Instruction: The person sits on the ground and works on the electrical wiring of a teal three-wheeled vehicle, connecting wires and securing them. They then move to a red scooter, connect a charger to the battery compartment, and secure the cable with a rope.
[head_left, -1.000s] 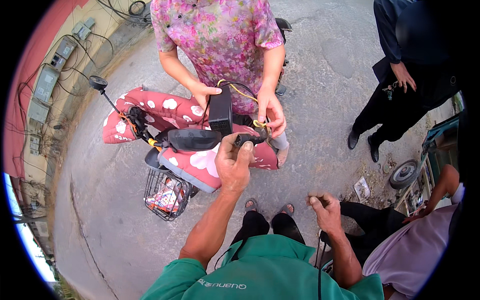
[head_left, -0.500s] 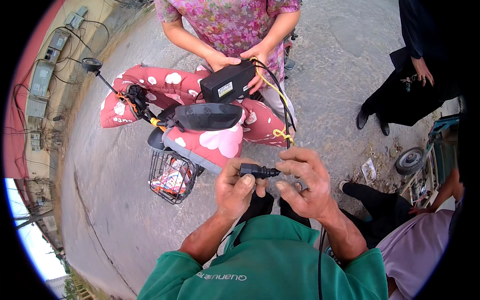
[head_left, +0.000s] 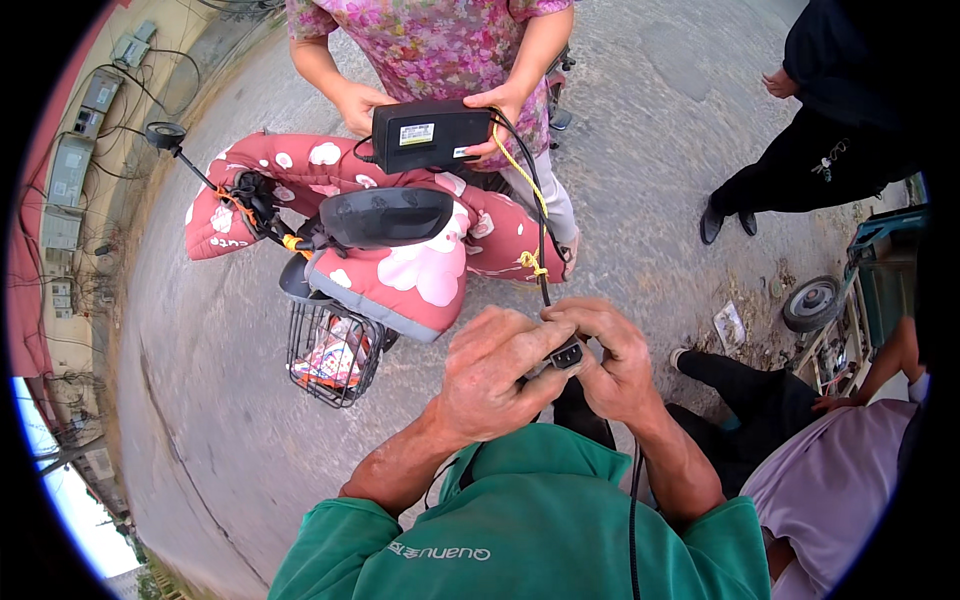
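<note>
Left hand (head_left: 490, 372): forearm angled inward, fingers bent, closed on black connector (head_left: 566, 355). Right hand (head_left: 612, 362): forearm angled inward, thumb and fingers pinched round the same piece. Connector: between both hands, in front of green shirt (head_left: 560, 510); blocky, end face exposed, small pale marks inside.

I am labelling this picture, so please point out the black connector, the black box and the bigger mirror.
Black connector (head_left: 566, 355): head view, its end face.
Black box (head_left: 448, 136): head view, middle of its side.
Bigger mirror (head_left: 387, 217): head view, middle of its surface.
</note>
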